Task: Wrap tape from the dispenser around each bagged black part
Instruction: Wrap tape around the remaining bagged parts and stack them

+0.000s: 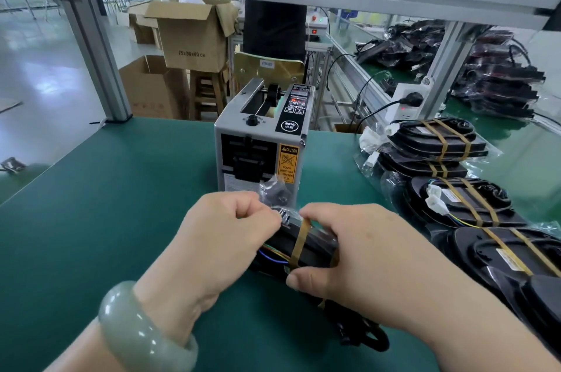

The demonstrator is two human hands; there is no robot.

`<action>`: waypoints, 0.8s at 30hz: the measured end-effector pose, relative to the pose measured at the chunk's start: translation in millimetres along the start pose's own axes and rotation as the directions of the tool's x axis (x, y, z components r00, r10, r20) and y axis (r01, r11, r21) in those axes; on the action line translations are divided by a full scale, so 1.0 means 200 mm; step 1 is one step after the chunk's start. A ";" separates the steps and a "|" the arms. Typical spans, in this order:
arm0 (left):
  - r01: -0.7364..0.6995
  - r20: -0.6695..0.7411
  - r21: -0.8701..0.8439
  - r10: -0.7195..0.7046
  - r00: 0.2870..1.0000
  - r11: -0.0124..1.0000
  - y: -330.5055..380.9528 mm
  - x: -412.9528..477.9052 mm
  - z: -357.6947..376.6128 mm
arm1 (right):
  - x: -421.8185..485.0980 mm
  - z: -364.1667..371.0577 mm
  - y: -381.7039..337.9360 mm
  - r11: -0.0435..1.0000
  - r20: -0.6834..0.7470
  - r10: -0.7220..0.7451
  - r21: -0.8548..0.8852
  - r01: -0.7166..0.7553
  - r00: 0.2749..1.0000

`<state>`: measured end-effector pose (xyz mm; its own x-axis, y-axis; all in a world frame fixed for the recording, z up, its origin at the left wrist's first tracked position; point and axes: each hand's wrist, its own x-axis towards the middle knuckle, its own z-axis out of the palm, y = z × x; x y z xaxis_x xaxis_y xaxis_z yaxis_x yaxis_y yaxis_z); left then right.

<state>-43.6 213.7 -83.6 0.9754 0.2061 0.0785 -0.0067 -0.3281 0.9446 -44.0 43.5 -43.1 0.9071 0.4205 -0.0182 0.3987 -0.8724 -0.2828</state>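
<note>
- The part (306, 245), black and in a clear bag, is held at the near middle of the green desk (121, 204), just near of the dispenser (261, 141).
- A band of brown tape (299, 242) runs across the part between the two hands.
- The left hand (218, 247) sits at the part's left end; its fingers (258, 214) are curled tight and pinch the crumpled bag there.
- The right hand (358, 253) clasps the part from the right, fingers over its far edge, thumb (299, 280) pressed on the near edge at the tape's lower end.
- Coloured wires (274, 255) show inside the bag, just left of the tape.
- A pale green bangle (142, 329) circles the left wrist.
- The dispenser stands upright, grey, with a black knob on top and a yellow caution label on its front.
- A row of taped parts (467, 204) lies along the right of the desk, each with two tape bands, overlapping one another.
- Far right, beyond a frame post, a pile of bagged parts (498, 80) rests on another green surface.
- Cardboard boxes (191, 35) stand far behind the dispenser, on the left.
</note>
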 end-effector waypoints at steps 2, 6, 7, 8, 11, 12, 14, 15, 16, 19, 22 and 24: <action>-0.003 -0.012 -0.020 0.003 1.000 1.000 -0.03 0.00 0.02 | -0.01 0.01 0.00 0.999 -0.025 0.002 0.034 -0.001 1.000; -0.019 -0.019 -0.059 0.018 1.000 0.998 -0.04 0.01 0.04 | -0.01 0.03 0.01 0.997 -0.043 -0.001 0.078 0.004 0.999; -0.022 -0.017 -0.060 0.021 1.000 0.998 -0.03 0.00 0.04 | -0.01 0.03 0.01 0.996 -0.046 -0.001 0.093 0.005 0.999; -0.030 -0.017 -0.055 0.029 0.999 0.998 -0.03 0.00 0.04 | -0.01 0.03 0.01 0.994 -0.049 -0.003 0.105 0.008 0.999; -0.064 -0.025 -0.028 0.064 0.998 0.998 -0.04 0.00 0.04 | -0.02 0.03 0.01 0.992 -0.065 -0.022 0.121 0.030 0.998; -0.064 -0.029 -0.019 0.063 0.998 0.998 -0.04 0.00 0.04 | -0.02 0.03 0.01 0.991 -0.072 -0.029 0.125 0.038 0.997; -0.071 -0.039 0.002 0.071 0.997 0.998 -0.03 -0.01 0.04 | -0.02 0.03 0.00 0.989 -0.083 -0.035 0.139 0.046 0.996; -0.084 -0.050 0.019 0.085 0.995 0.996 -0.03 -0.01 0.04 | -0.02 0.03 0.00 0.988 -0.087 -0.037 0.145 0.050 0.995; -0.100 -0.064 0.040 0.102 0.993 0.994 -0.03 -0.02 0.05 | -0.02 0.03 0.00 0.988 -0.092 -0.040 0.148 0.053 0.995; -0.129 -0.091 0.089 0.137 0.986 0.988 -0.02 -0.02 0.06 | -0.02 0.04 0.00 0.988 -0.097 -0.046 0.142 0.060 0.994; -0.120 -0.102 0.110 0.132 0.986 0.987 -0.02 -0.02 0.06 | -0.02 0.05 0.01 0.990 -0.099 -0.043 0.133 0.056 0.994; -0.116 -0.119 0.120 0.130 0.984 0.986 -0.03 -0.02 0.07 | -0.02 0.05 0.01 0.989 -0.103 -0.047 0.134 0.061 0.994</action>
<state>-45.0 202.3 -93.6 0.9331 0.2695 0.2381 -0.0933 -0.4580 0.8841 -47.6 42.7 -53.3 0.8964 0.4331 0.0939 0.4314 -0.8042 -0.4090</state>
